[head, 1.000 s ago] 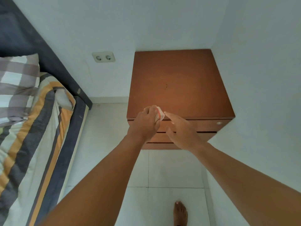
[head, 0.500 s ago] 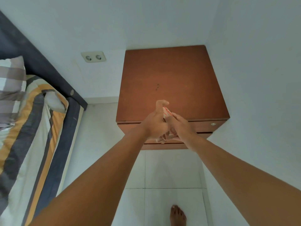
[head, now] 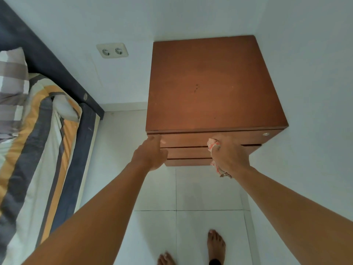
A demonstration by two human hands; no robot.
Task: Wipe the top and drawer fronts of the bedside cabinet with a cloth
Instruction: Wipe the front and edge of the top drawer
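A: What are the fingers of the right hand doing?
B: The right hand (head: 229, 155) has its fingers curled tight round a bunched white cloth with red-orange stripes (head: 213, 144). A wad of it sticks out on the thumb side and a tail hangs below the wrist.

A: Where is that on the furniture?
B: On the front of the square-topped brown wooden bedside cabinet (head: 210, 83), right of the middle. The cloth lies against the top drawer front (head: 187, 139), down at the gap above the middle drawer front (head: 187, 153). The hand covers part of that one and of the bottom drawer front (head: 189, 162).

A: And the other hand?
B: The left hand (head: 150, 154) holds nothing. Its fingers are stretched forward, with a fingertip at the left end of the top drawer front, just under the front left corner of the cabinet top. Whether it presses on the wood I cannot tell.

A: What shows on the cabinet itself?
B: A few small dark specks (head: 196, 88) near the centre of the top, and a small round metal fitting (head: 265, 134) at the right end of the top drawer front.

A: Around it?
B: It stands in a corner of pale walls on a white tiled floor (head: 191, 188). A white double wall socket (head: 112, 50) is to its left. Farther left is a bed with a grey, orange and white striped cover (head: 38, 150), a checked grey pillow (head: 11, 77) and a dark headboard (head: 42, 60). Two bare feet (head: 216, 243) stand on the tiles.
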